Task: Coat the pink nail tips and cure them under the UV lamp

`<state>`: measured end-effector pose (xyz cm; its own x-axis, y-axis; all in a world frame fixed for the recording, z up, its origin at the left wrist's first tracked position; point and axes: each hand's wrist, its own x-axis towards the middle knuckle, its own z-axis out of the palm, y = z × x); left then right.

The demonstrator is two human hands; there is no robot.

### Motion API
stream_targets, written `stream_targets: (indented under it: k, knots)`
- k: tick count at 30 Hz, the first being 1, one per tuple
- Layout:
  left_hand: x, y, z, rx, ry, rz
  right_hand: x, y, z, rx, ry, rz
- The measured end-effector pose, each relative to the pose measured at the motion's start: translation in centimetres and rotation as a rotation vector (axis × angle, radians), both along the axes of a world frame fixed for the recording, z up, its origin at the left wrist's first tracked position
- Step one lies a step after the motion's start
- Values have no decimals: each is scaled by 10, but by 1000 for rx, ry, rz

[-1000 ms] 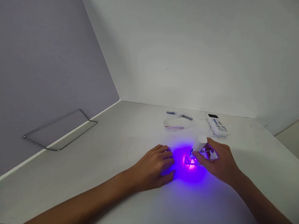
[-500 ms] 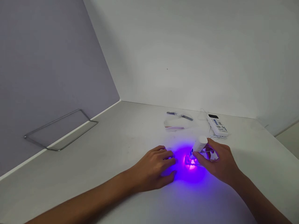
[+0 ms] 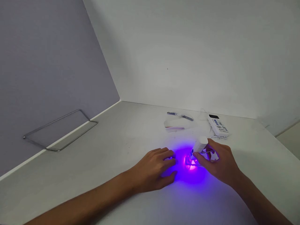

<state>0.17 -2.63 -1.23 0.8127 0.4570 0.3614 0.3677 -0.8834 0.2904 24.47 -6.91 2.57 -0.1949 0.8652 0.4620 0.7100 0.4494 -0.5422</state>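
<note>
Low in the middle, the left hand [image 3: 157, 170] has loose, bent fingers. At lower right, the right hand [image 3: 220, 159] pinches a white lamp [image 3: 200, 144] — it shines purple (so bright!) on the table [image 3: 112, 137]. Higher up lies a white box [image 3: 218, 125].

Smooth, plastic-looking casing is being shown by the lamp [image 3: 200, 145] right of centre and the labelled device [image 3: 219, 126] above it, grey metal by the wire frame [image 3: 77, 137] at left, and a smooth, matt finish by the tabletop [image 3: 112, 143].
</note>
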Motion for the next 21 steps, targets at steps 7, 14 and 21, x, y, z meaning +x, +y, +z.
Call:
stream_targets:
  k: [7,14,21]
  knots:
    - [0,0,-2,-3,12,9,0,0,0,24,2,-2]
    - [0,1,-3,14,-25,3,-2,1,2,17,-2,3]
    - [0,2,-3,42,7,-17,-3,0,7,30,-27,-4]
